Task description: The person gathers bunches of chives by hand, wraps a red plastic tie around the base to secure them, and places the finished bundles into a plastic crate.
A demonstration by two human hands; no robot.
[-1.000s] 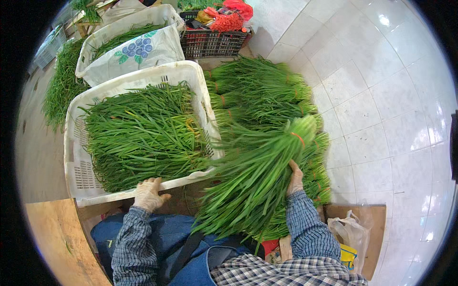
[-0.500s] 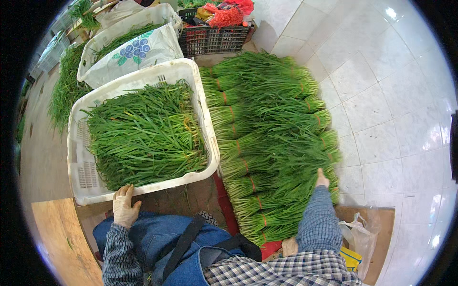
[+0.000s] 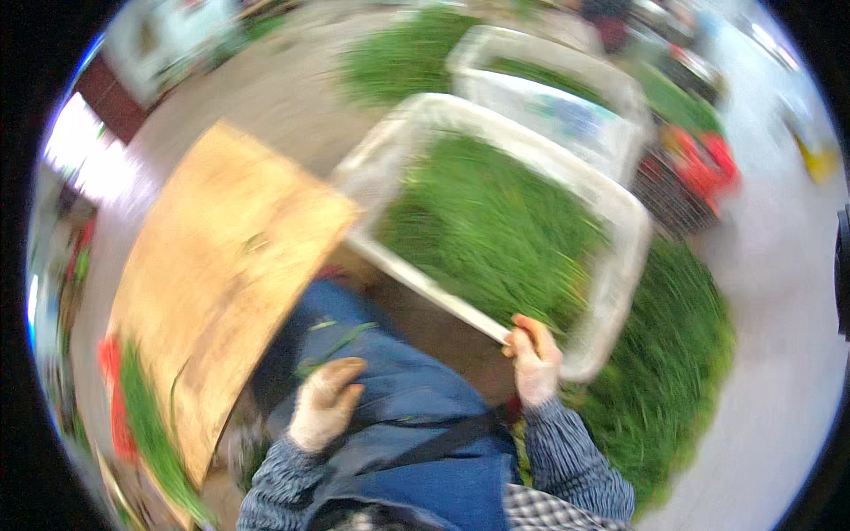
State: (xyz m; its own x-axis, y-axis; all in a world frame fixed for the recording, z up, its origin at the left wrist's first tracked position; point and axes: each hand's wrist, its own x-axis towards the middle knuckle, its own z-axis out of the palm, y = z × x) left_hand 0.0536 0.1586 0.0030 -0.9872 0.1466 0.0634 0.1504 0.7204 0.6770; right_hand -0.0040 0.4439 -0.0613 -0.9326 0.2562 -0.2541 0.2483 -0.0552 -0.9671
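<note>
Motion blurs the picture. My left hand (image 3: 326,405), in a pale glove, hovers over my blue apron (image 3: 416,380), thumb apart from the fingers, seemingly holding nothing. A few loose green blades (image 3: 341,345) show beside its fingertips. To the right, my right hand (image 3: 536,365) is at the near rim of a white plastic crate (image 3: 434,296). Its thumb and fingers are parted and bent; whether they touch the rim is unclear. Long green leafy stalks, like garlic chives (image 3: 496,226), fill much of the crate.
A wooden board (image 3: 230,257) lies at left, with green stalks (image 3: 150,416) and something red (image 3: 115,398) along its edge. Green bundles (image 3: 664,380) spread right of the crate. Behind stand another white crate (image 3: 549,53) and a dark basket (image 3: 668,190) with red material.
The view has swung left, bringing the wooden board in. My left hand has come off the crate's rim to over the apron. My right hand has left the bundles for the crate's near rim.
</note>
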